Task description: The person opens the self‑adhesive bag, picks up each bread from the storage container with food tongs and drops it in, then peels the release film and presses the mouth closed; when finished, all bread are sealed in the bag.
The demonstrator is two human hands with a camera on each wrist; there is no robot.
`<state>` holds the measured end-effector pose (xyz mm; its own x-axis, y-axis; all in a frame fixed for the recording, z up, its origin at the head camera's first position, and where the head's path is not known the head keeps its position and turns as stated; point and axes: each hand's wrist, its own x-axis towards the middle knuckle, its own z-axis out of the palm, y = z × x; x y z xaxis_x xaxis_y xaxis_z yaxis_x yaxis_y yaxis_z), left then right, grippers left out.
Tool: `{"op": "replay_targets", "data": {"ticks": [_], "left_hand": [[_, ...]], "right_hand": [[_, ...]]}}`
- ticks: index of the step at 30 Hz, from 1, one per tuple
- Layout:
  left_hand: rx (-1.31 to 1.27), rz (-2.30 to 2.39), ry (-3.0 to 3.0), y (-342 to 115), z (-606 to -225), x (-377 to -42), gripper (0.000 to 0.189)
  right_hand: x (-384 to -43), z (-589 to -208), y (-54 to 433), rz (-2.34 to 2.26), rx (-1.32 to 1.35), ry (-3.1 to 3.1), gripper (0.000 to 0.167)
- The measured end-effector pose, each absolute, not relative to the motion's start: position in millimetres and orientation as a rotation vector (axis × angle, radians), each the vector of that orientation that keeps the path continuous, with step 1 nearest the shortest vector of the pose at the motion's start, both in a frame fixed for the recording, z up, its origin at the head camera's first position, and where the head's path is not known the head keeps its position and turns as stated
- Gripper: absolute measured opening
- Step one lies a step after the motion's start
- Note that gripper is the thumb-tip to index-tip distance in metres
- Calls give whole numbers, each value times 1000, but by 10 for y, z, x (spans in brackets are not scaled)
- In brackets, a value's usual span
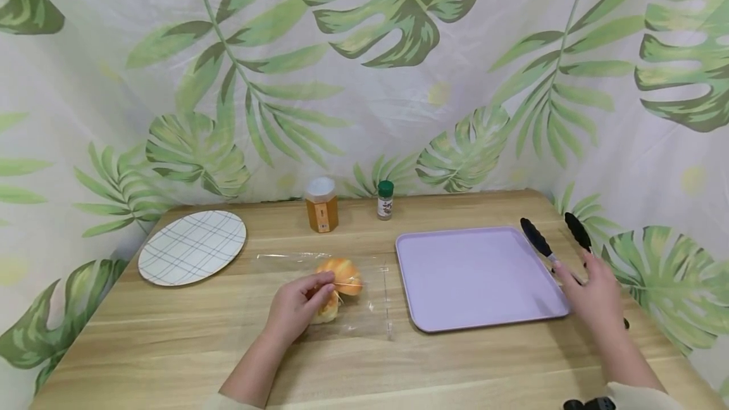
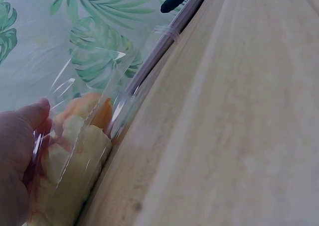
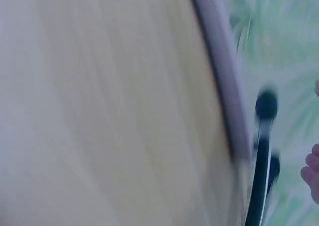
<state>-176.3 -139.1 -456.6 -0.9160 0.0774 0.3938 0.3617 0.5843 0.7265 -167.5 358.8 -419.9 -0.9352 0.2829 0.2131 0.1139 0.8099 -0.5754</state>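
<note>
Left hand: the person's left hand (image 1: 299,305) pinches a fold of a clear bag (image 1: 370,312) between thumb and fingers, right beside an orange bun (image 1: 343,269) and a pale bun (image 1: 326,314)
Right hand: the right hand (image 1: 597,293) is over black-tipped tongs (image 1: 535,237), thumb and fingers spread apart; whether it grips them cannot be told
Bag risk: the film looks thin and slick, so it could slip from the pinch, or tear under a hard pull and let the buns roll loose
Bun risk: both look soft, so pressing from above might dent them
Tongs risk: one arm lies close by the edge of the lilac tray (image 1: 478,277), so a hasty sweep could nudge it
Where the buns are: under the film, seemingly inside the bag, on the wooden table (image 1: 398,375), between the checked plate (image 1: 190,248) and the tray
Bun looks: one rounded, ribbed and glossy orange; the other cream with golden patches, nearer the person and partly hidden by the hand
Bag looks: see-through, shiny and creased, spread wide around the buns
</note>
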Motion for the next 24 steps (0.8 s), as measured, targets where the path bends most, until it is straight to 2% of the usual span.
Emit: {"op": "replay_targets", "data": {"ticks": [6, 10, 18, 24], "left_hand": [[-370, -1234, -2480, -1387, -4576, -1763, 17], [-379, -1237, -2470, -1389, -4579, -1761, 17], [-372, -1269, -2476, -1391, -4574, -1754, 17], [-338, -1263, -2492, -1377, -4558, -1727, 18]], "right_hand": [[-1401, -4051, 2757, 1095, -54, -2617, 51], [-1203, -4066, 2245, 1545, 26, -2667, 44], [-979, -4372, 1578, 2538, 190, -2644, 59], [-1021, -4532, 1200, 2805, 79, -2478, 66]]}}
